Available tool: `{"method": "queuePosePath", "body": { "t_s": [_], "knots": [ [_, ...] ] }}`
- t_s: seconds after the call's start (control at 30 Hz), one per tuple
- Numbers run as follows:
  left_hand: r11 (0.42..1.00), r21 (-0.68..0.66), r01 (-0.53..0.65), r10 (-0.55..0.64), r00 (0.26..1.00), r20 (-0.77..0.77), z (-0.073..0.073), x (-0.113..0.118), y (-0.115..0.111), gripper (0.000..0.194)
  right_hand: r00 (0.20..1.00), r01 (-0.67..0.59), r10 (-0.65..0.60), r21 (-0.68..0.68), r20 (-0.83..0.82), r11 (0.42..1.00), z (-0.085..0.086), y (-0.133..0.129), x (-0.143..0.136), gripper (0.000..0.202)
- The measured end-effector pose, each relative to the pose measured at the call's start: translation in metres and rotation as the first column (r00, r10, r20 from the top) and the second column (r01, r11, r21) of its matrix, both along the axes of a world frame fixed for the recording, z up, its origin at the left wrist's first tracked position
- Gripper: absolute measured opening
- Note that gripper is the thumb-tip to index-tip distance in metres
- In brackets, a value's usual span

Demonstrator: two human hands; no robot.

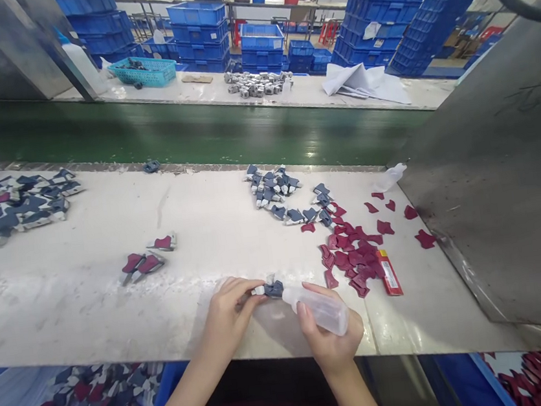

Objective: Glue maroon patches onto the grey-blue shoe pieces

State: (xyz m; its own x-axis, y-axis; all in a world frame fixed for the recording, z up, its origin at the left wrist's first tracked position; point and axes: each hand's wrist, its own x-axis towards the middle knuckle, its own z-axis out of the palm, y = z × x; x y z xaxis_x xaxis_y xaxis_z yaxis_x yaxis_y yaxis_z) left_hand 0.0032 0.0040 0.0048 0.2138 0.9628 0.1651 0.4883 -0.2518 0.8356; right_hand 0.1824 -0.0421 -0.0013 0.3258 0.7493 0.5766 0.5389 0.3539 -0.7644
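Observation:
Between thumb and fingertips, my left hand (233, 306) pinches the pale end of a small grey-and-white plastic part (274, 289). My right hand (337, 339) is wrapped round a translucent squeeze bottle (320, 311), tilted so its nozzle end meets the part or lies right beside it. Whether liquid comes out cannot be seen. To the right lies a heap of dark red flat pieces (355, 258). Beyond my hands sits a cluster of grey-and-white parts (271, 186). A few parts with red inlays (148, 264) lie at the left.
A red-and-yellow box (390, 274) lies beside the red pieces. A metal panel (505, 202) bounds the right side. At far left is a larger pile of parts (21, 205). A green conveyor belt (185, 138) runs behind the table. A filled bin (164, 384) stands below the front edge.

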Motion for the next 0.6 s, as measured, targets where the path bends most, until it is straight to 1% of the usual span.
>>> {"method": "queuePosePath", "body": {
  "t_s": [0.17,0.4,0.6],
  "knots": [
    [1.0,-0.001,-0.023,0.023,1.0,0.015,-0.0012,0.0009,-0.0011,0.015,0.999,-0.038,0.038,0.0,0.021,0.999,0.0023,0.0041,-0.0023,0.02],
    [1.0,0.021,-0.02,0.019,1.0,0.022,-0.0009,0.0012,-0.0012,0.016,0.998,-0.056,0.057,-0.028,0.019,0.998,0.0006,0.0054,-0.0021,0.019],
    [1.0,0.022,-0.014,0.014,1.0,0.013,-0.0013,0.0012,-0.0006,0.015,0.996,-0.089,0.089,-0.043,0.007,0.995,0.0039,0.0047,-0.0011,0.017]
  ]
}}
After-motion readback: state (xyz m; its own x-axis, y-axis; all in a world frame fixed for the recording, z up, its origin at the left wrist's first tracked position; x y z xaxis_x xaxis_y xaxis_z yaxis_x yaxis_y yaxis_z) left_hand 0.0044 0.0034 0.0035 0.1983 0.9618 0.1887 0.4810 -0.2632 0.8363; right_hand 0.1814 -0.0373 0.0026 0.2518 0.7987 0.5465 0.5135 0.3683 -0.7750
